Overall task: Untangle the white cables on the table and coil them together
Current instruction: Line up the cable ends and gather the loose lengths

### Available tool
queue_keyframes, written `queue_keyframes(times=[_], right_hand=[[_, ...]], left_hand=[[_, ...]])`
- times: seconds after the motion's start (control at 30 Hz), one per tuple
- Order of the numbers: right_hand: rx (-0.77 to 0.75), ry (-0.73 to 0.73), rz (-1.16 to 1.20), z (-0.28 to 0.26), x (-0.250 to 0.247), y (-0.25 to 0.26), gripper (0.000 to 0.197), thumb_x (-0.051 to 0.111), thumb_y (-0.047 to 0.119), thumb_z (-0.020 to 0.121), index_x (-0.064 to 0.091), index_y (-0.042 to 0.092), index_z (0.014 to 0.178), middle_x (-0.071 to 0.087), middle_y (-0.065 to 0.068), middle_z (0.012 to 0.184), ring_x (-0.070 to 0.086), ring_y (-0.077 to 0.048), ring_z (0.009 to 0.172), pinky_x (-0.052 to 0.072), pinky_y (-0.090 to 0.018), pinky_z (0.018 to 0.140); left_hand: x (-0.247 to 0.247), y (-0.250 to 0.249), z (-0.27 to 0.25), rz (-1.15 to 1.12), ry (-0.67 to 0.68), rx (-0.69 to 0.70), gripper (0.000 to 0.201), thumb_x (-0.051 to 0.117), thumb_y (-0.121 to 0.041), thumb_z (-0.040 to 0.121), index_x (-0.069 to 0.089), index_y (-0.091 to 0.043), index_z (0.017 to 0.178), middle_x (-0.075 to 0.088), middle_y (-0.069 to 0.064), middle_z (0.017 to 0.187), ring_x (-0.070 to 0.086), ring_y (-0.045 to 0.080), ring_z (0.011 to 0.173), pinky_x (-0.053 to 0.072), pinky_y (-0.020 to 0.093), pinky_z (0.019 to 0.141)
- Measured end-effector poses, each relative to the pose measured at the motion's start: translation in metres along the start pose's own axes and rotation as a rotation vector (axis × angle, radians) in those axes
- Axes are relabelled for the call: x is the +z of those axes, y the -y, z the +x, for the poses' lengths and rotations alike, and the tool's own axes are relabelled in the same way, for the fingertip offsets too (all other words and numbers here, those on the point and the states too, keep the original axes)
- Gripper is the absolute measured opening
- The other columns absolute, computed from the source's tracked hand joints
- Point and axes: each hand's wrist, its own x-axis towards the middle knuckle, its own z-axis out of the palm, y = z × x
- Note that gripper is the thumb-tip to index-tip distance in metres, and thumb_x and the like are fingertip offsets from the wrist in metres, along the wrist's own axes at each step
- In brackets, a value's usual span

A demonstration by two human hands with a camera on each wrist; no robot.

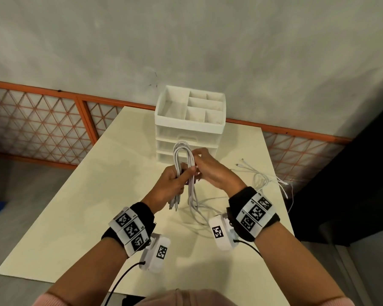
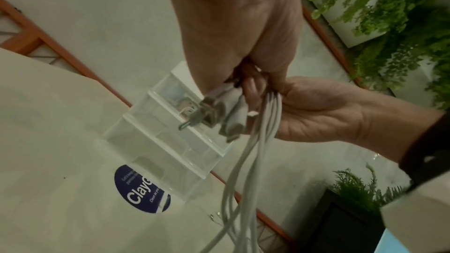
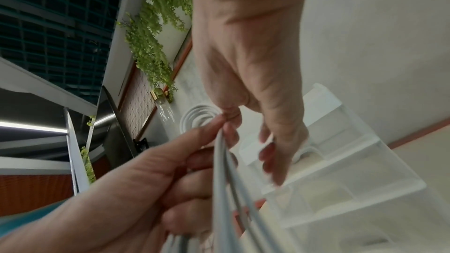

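Observation:
A bundle of white cables stands folded into a tall loop above the table. My left hand grips the bundle at its middle, with the plug ends sticking out below the fist and the strands hanging down to the tabletop. My right hand is against the bundle's right side; thumb and forefinger pinch the strands just above the left fist, the other fingers spread. A second tangle of loose white cables lies on the table to the right.
A white drawer organiser with an open compartment top stands at the table's far edge, right behind my hands. The loose cable ends trail towards the table's right edge. A round blue sticker lies by the organiser's base.

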Motion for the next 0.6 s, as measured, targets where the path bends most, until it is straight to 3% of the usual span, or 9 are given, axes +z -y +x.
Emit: queue_keyframes(times=[0.07,0.13,0.2,0.23,0.3,0.37,0.47,0.53,0.6], right_hand=[[-0.239,-0.101,-0.174,-0.003,-0.01,0.005,0.036,0.031,0.036,0.101,0.046,0.017,0.128,0.059,-0.002,0.112,0.061,-0.012,0.096,0.048,-0.029,0.09],[-0.378,0.006,-0.198,-0.009,-0.018,0.014,0.034,0.034,0.035,0.101,0.047,0.03,0.132,0.056,0.009,0.123,0.059,0.006,0.097,0.045,-0.018,0.091],[-0.416,0.119,-0.354,-0.011,-0.022,0.019,0.041,0.048,0.023,0.095,0.045,0.037,0.134,0.057,0.007,0.128,0.061,-0.004,0.104,0.046,-0.021,0.091],[-0.439,0.115,-0.447,-0.01,-0.023,0.02,0.048,0.052,0.016,0.091,0.047,0.035,0.134,0.06,0.005,0.122,0.063,-0.01,0.099,0.048,-0.022,0.087],[-0.489,0.037,-0.57,-0.009,-0.022,0.024,0.048,0.054,0.011,0.088,0.053,0.027,0.133,0.063,0.009,0.097,0.062,-0.004,0.072,0.045,-0.017,0.071],[-0.544,-0.022,-0.678,-0.009,-0.021,0.028,0.043,0.054,0.011,0.089,0.056,0.019,0.131,0.059,0.007,0.083,0.049,-0.001,0.055,0.036,-0.014,0.064],[-0.559,-0.04,-0.762,-0.011,-0.019,0.032,0.038,0.051,0.01,0.092,0.057,0.013,0.129,0.069,-0.014,0.096,0.043,-0.004,0.056,0.031,-0.012,0.058],[-0.531,-0.012,-0.804,-0.011,-0.018,0.033,0.038,0.045,0.011,0.095,0.055,0.011,0.131,0.068,-0.019,0.106,0.048,-0.012,0.063,0.03,-0.015,0.06],[-0.509,0.016,-0.822,-0.01,-0.016,0.033,0.038,0.042,0.01,0.096,0.053,0.009,0.132,0.066,-0.02,0.112,0.042,-0.009,0.061,0.029,-0.015,0.057]], left_hand=[[0.002,-0.001,0.0,0.027,0.011,-0.02,0.049,0.05,-0.022,0.098,0.057,-0.03,0.05,0.033,-0.014,0.043,0.019,0.007,0.04,0.019,0.019,0.04],[0.002,-0.003,0.0,0.016,0.006,-0.055,0.05,0.05,-0.023,0.098,0.055,-0.029,0.049,0.03,-0.015,0.044,0.018,0.007,0.04,0.019,0.019,0.041],[-0.001,-0.004,0.002,0.027,0.007,-0.083,0.039,0.051,-0.024,0.097,0.053,-0.023,0.058,0.032,-0.014,0.043,0.019,0.006,0.04,0.02,0.018,0.041],[-0.003,-0.005,0.002,0.06,0.015,-0.096,0.033,0.051,-0.024,0.097,0.053,-0.016,0.065,0.033,-0.014,0.042,0.02,0.005,0.04,0.021,0.018,0.041],[-0.005,-0.005,0.002,0.161,0.033,-0.112,0.027,0.052,-0.024,0.096,0.053,-0.008,0.075,0.033,-0.014,0.038,0.022,0.004,0.037,0.023,0.016,0.04],[-0.005,-0.004,0.002,0.222,0.029,-0.117,0.026,0.053,-0.025,0.096,0.054,-0.005,0.079,0.033,-0.014,0.036,0.025,0.004,0.034,0.026,0.014,0.038],[-0.005,-0.004,0.002,0.241,-0.017,-0.122,0.028,0.056,-0.026,0.095,0.055,0.0,0.084,0.035,-0.015,0.037,0.028,0.004,0.033,0.027,0.012,0.038],[-0.005,-0.004,0.002,0.247,-0.024,-0.133,0.035,0.056,-0.027,0.094,0.055,0.007,0.086,0.036,-0.015,0.039,0.028,0.004,0.034,0.028,0.013,0.038],[-0.005,-0.005,0.0,0.255,0.012,-0.132,0.037,0.054,-0.028,0.095,0.058,0.008,0.088,0.046,-0.015,0.041,0.028,0.005,0.035,0.029,0.015,0.04]])
